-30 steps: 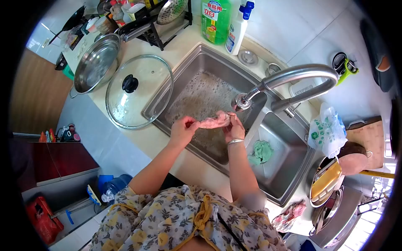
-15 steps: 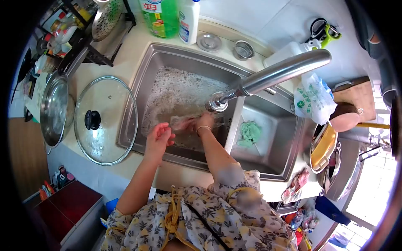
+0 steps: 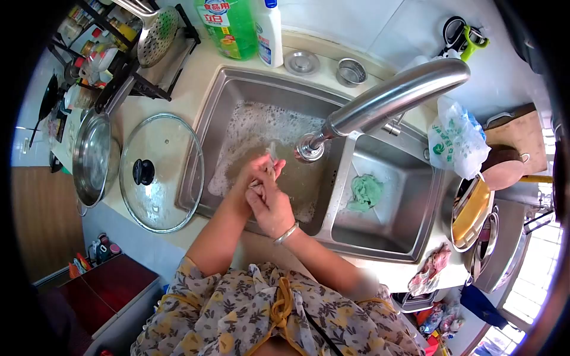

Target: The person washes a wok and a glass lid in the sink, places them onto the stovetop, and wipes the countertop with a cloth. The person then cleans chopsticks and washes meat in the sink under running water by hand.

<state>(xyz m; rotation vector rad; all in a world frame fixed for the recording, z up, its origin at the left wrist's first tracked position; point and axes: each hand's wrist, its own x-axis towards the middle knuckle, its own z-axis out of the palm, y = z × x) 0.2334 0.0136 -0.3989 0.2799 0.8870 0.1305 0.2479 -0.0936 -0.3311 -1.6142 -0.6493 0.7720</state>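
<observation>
Over the left sink basin (image 3: 205, 113), my two hands are pressed together above cloudy, foamy water. My left hand (image 3: 256, 167) is closed, with a thin, pale, translucent wet piece (image 3: 272, 152) sticking out at its fingertips; whether it is cloth or film I cannot tell. My right hand (image 3: 272, 209), with a bangle at the wrist, wraps against the left from the near side, and its fingers are partly hidden. The faucet (image 3: 392, 98) arches over from the right, its spray head (image 3: 309, 148) just right of my hands.
A crumpled green cloth (image 3: 365, 193) lies in the right basin (image 3: 386, 228). Left of the sink rest a glass lid (image 3: 163, 196) and a steel pan (image 3: 92, 160). Behind stand a green detergent bottle (image 3: 231, 35), a white bottle (image 3: 270, 35) and a strainer cup (image 3: 350, 72).
My right hand has come up out of the water with the pale piece and moved left to meet my left hand. My left hand has moved right and closed. The view has shifted slightly.
</observation>
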